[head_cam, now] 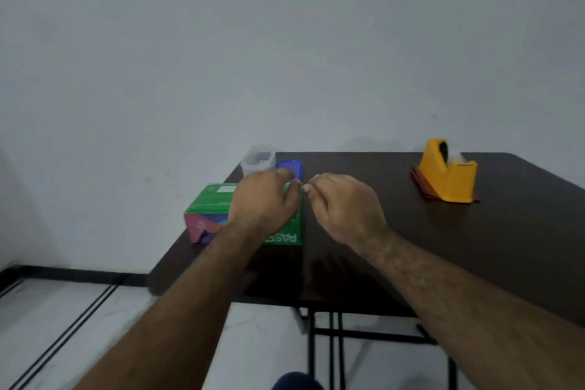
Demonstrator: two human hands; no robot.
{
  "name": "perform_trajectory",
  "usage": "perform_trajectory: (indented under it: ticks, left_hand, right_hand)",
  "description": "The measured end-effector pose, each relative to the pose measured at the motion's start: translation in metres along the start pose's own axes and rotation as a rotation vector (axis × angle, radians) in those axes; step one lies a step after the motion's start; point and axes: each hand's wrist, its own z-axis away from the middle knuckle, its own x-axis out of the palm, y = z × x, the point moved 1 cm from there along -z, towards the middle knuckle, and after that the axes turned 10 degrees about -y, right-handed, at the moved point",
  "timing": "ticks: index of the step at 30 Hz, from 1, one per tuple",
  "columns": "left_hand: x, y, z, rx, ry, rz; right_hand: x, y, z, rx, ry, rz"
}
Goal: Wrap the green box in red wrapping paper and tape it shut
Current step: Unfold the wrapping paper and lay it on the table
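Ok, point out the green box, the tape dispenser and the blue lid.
green box (pixel 212 201): head view, top face left of the left hand.
tape dispenser (pixel 451 179): head view, yellow side wall.
blue lid (pixel 292 165): head view, top surface.

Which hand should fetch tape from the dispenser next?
Probably the right hand: it hovers over bare table, holds nothing visible, and is nearer the yellow tape dispenser at the far right. The left hand rests on the green box.

Bare table (pixel 364 231) lies between green box (pixel 215 199) and yellow tape dispenser (pixel 448 172).
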Motion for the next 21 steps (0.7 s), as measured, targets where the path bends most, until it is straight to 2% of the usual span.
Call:
perform_trajectory:
  ticks: [5, 7, 10, 14, 17, 21]
  left_hand:
    - [0.042, 0.088, -0.030, 0.079, -0.042, 0.262]
    - [0.064, 0.118, -0.049, 0.047, -0.130, 0.342]
    - [0.098, 0.153, -0.074, -0.028, -0.285, 0.431]
    - [0.136, 0.180, -0.108, -0.170, -0.351, 0.573]
    - [0.153, 0.198, -0.137, -0.270, -0.400, 0.705]
    - [0.161, 0.219, -0.165, -0.364, -0.464, 0.734]
  right_hand:
    - [-0.027, 0.110, 0.020, 0.210, 0.195, 0.024]
    - [-0.037, 0.154, 0.027, 0.352, 0.260, 0.067]
    - [-0.048, 0.201, 0.032, 0.672, 0.175, 0.021]
    - [-0.052, 0.230, 0.032, 1.014, 0.079, -0.219]
    - [-0.039, 0.241, 0.033, 1.059, 0.033, -0.254]
    - [-0.037, 0.248, 0.028, 1.082, 0.005, -0.206]
